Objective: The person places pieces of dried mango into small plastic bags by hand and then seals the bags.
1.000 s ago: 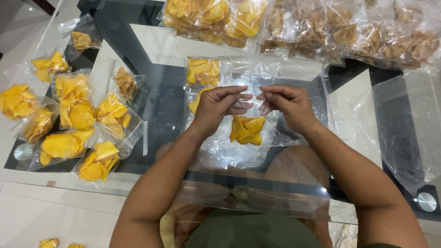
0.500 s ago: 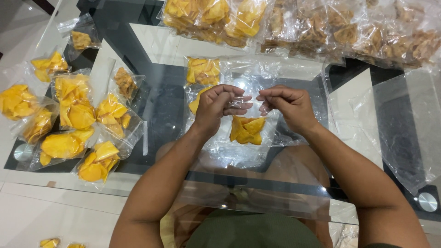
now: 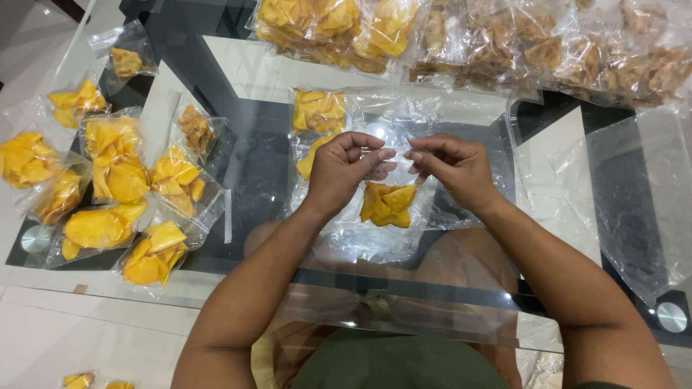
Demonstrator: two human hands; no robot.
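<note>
Both hands pinch the top of a small clear chip bag (image 3: pixel 389 202) (yellow chips inside); left hand (image 3: pixel 344 171) and right hand (image 3: pixel 454 169) grip it above the glass surface (image 3: pixel 259 180); filled bags (image 3: pixel 115 187) lie left of it.

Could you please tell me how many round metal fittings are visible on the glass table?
2: one fitting at the near-left corner beside the small chip bags, the other at the near-right corner by loose clear plastic. Others may be hidden under the far bags.

Looks like a home snack-packing setup: a glass tabletop (image 3: pixel 238 79) over pale floor tiles (image 3: pixel 79 338), crowded with small clear bags of yellow chips (image 3: pixel 115 155) and bigger bulk bags (image 3: pixel 331 29).
</note>
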